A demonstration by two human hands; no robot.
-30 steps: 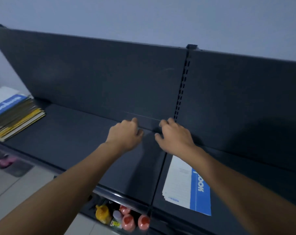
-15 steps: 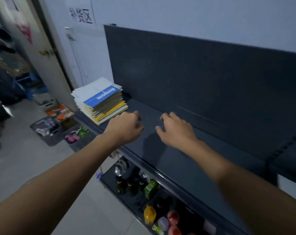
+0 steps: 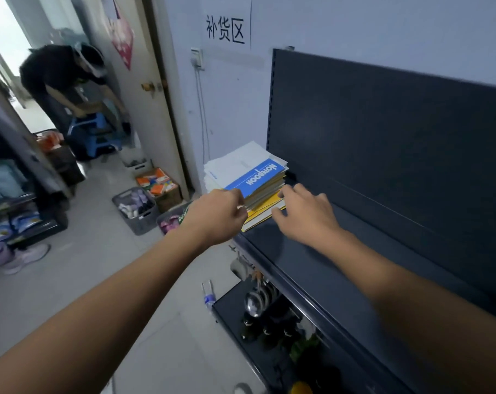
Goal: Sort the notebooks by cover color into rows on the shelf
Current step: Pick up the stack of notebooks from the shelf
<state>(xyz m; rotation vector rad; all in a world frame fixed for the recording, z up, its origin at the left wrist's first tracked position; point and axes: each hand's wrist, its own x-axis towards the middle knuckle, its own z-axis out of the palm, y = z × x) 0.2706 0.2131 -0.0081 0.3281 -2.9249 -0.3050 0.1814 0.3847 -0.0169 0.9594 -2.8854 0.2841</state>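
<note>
The dark metal shelf [image 3: 312, 265] takes the right half of the view, with its upright back panel [image 3: 383, 137] behind it. The long board shows no sorted row in the part that is visible. On a lower shelf [image 3: 229, 305] stand some dark bottles [image 3: 266, 331], which do not belong to the task.

At the far left end of the board, against the back panel, lies the stack of notebooks [image 3: 262, 191]. It is one mixed pile with covers of different colours, and the edges are not aligned.

Both arms reach toward this stack. The left hand [image 3: 215, 216] is at its near corner with the fingers curled under. The back of the hand hides them, so I cannot tell if they already pinch something. The right hand [image 3: 307, 216] is spread and relaxed and holds nothing. Its fingertips [image 3: 283, 191] are at the right edge of the pile, touching it or just beside it.

On top lies a blue-and-white notebook [image 3: 255, 176] with the word NOTEBOOK on it. Near the bottom, a yellow notebook [image 3: 265, 206] sticks out toward the hands.

I judge that the step in hand is to fetch the next notebooks from the pile, and the sorting seems to be at an early stage. The next move calls for lifting only the top cover, or a few of one colour, while the other hand steadies the uneven stack so it does not slide off the end of the shelf.
</note>
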